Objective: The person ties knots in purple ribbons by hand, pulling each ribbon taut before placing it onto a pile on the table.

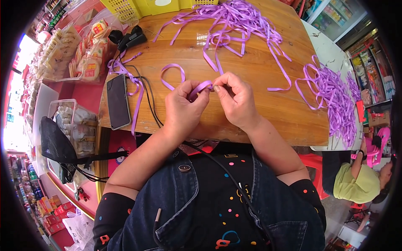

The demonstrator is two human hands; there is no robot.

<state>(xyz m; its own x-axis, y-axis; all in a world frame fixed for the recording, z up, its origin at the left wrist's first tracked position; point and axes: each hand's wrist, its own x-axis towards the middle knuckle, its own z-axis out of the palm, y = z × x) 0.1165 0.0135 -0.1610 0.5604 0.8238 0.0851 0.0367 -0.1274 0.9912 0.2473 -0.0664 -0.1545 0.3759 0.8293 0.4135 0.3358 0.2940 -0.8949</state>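
Observation:
Over the near part of the wooden table (176, 54), both my hands meet around one narrow purple ribbon (202, 86). My left hand (184, 104) is closed on it, and the ribbon bends in a small loop between thumb and fingers. The fingertips of my right hand (236, 100) pinch the ribbon at the loop's right side. Whether there is a knot under the fingertips cannot be made out. Behind my left hand a wider curl of purple ribbon (173, 65) lies on the wood.
A big tangle of purple ribbons (238, 16) lies at the far side, another heap (335, 100) on a white surface to the right. At left are a phone (119, 102), black cables (144, 83) and packaged goods (90, 54). A yellow crate (146, 7) stands behind. A person (358, 182) sits at right.

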